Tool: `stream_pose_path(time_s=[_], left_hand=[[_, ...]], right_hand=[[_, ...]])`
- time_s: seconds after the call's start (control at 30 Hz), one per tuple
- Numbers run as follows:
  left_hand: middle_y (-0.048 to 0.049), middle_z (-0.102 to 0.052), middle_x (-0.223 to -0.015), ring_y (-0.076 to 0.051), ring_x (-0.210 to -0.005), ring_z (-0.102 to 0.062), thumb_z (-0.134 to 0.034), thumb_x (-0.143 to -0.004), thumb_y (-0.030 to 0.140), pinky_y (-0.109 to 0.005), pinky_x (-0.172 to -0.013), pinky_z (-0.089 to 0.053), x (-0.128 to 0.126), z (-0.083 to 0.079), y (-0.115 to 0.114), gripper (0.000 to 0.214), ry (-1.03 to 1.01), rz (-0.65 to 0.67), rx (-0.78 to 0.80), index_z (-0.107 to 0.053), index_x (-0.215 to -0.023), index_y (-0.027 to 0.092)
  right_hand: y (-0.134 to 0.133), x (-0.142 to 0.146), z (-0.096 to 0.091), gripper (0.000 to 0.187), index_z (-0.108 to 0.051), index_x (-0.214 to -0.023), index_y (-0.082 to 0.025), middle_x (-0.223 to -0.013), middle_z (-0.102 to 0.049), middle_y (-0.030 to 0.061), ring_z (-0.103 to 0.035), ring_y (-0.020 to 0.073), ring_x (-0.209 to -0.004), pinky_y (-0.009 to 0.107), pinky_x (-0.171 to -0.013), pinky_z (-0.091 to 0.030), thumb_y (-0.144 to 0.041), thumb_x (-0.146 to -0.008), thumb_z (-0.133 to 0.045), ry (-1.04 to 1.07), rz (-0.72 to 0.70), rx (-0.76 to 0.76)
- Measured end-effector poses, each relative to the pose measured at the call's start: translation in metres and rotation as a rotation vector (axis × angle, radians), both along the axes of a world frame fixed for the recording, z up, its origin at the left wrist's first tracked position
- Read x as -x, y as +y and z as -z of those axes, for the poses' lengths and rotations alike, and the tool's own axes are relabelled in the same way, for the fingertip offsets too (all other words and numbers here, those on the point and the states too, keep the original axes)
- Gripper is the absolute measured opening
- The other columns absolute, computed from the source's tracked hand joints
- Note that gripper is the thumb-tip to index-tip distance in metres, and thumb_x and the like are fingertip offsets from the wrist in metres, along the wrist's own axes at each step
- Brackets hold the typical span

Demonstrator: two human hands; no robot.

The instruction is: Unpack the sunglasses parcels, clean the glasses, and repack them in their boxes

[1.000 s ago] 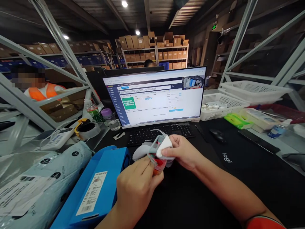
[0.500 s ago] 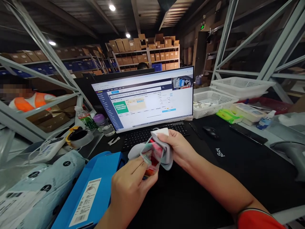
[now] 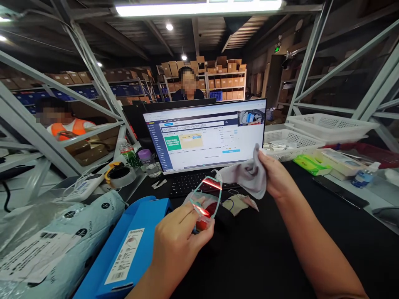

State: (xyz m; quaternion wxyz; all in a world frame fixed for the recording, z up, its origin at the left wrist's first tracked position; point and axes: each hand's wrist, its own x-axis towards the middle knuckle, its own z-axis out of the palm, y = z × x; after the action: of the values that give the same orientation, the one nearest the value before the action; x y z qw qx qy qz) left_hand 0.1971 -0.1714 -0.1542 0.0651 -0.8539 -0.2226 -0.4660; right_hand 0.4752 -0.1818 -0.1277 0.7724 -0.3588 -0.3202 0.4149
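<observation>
In my left hand point(image 3: 183, 232) is a pair of glasses with mirrored red lenses point(image 3: 209, 203) and a pale teal, see-through frame, tilted up above the black desk mat. My right hand point(image 3: 277, 176) pinches a soft grey cloth point(image 3: 246, 176) by its upper corner. The cloth hangs to the left, its far end close to the glasses; I cannot tell if they touch. Beneath the cloth lies a small pale tag-like item point(image 3: 238, 205) with a blue loop. Beside my left forearm stands an open blue cardboard box point(image 3: 146, 216) with a white label.
A monitor point(image 3: 205, 141) and black keyboard point(image 3: 187, 182) stand ahead. On the left are a wrapped grey-blue parcel point(image 3: 90, 224), a tape roll point(image 3: 120, 176) and bottles. White baskets point(image 3: 333, 120) and a spray bottle point(image 3: 364, 174) are at right. Two people sit beyond.
My right hand has drawn the cloth off the glasses, up and to the right, so the red lenses show. The camera view has tilted up and turned left.
</observation>
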Motion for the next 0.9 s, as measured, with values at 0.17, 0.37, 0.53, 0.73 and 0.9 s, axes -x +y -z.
stream_pose_path(time_s=[0.17,0.37,0.53,0.73,0.9], left_hand=[[0.0018,-0.058,-0.063,-0.013,-0.060,-0.054,-0.068,-0.086,0.015,-0.027,-0.057,-0.041,0.002,-0.004,-0.002,0.021,-0.025,0.003,-0.007,-0.057,-0.068,0.019],[0.0021,-0.060,-0.065,-0.014,-0.061,-0.058,-0.068,-0.088,0.021,-0.028,-0.059,-0.042,0.004,-0.006,0.001,0.023,-0.044,-0.016,-0.053,-0.056,-0.069,0.021],[-0.0008,-0.066,-0.079,-0.019,-0.076,-0.064,-0.061,-0.094,0.041,-0.030,-0.066,-0.048,0.009,-0.002,0.016,0.026,-0.159,-0.105,0.092,-0.056,-0.075,0.024],[-0.0020,-0.075,-0.114,-0.025,-0.107,-0.071,-0.058,-0.093,0.055,-0.029,-0.074,-0.058,0.014,0.004,0.028,0.030,-0.331,-0.057,0.483,-0.069,-0.099,0.028],[-0.0012,-0.077,-0.117,-0.025,-0.105,-0.075,-0.060,-0.091,0.058,-0.025,-0.071,-0.063,0.018,0.005,0.035,0.035,-0.377,0.032,0.647,-0.076,-0.106,0.031]], right_hand=[[-0.011,-0.012,-0.009,0.041,-0.076,-0.095,-0.024,-0.093,-0.079,0.0032,-0.075,0.0227,-0.087,0.032,-0.079,-0.061,-0.051,-0.067,-0.088,-0.106,0.131,-0.045],[-0.032,-0.047,-0.017,0.037,-0.072,-0.072,-0.022,-0.065,-0.072,0.0022,-0.065,0.0171,-0.058,0.027,-0.055,-0.055,-0.056,-0.065,-0.086,-0.261,0.293,0.108],[-0.055,-0.108,-0.016,0.031,-0.067,-0.067,-0.019,-0.049,-0.059,-0.0027,-0.046,0.0095,-0.040,0.022,-0.037,-0.035,-0.046,-0.076,-0.079,-0.391,0.636,0.260],[-0.018,-0.168,-0.016,0.021,-0.067,-0.088,-0.014,-0.072,-0.066,0.0001,-0.058,0.0109,-0.056,0.023,-0.051,-0.050,-0.034,-0.093,-0.068,-0.366,0.791,0.400],[0.051,-0.198,-0.021,0.035,-0.061,-0.127,-0.017,-0.126,-0.064,0.0091,-0.066,0.0231,-0.105,0.043,-0.088,-0.058,-0.036,-0.098,-0.063,-0.354,0.806,0.469]])
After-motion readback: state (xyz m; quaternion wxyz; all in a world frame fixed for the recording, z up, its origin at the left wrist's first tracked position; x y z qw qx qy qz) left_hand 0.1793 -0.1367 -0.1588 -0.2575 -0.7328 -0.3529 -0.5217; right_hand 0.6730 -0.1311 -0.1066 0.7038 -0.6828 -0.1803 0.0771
